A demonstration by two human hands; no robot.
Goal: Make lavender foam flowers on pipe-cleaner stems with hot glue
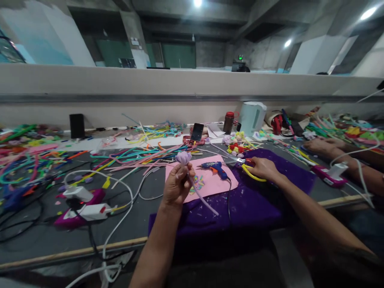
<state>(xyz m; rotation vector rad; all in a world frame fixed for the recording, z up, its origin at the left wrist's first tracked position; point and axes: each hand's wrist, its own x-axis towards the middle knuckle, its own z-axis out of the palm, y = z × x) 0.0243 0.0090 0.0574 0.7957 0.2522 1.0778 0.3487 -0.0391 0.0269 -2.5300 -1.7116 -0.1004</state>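
1. Your left hand (177, 185) grips one lilac pipe-cleaner flower (183, 157) upright by its stem, near centre above the pink mat (210, 182).
2. At two o'clock, your right hand (263, 168) closes on one pair of scissors (243, 161) beside a yellow pipe cleaner (252, 175); trimming looks in hand, so you need blade meeting stem.
3. One blue glue gun (215, 168) lies between.
4. Farther at three o'clock, a co-worker's hand (319, 145) rests on the desk (141, 220).

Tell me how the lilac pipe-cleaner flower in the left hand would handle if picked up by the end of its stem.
The flower is probably very light: the left hand pinches it upright with fingertips alone. Its stem trails down in a soft curve, so it would likely bend and sag rather than stay stiff. The fuzzy surface should grip well and not slip.
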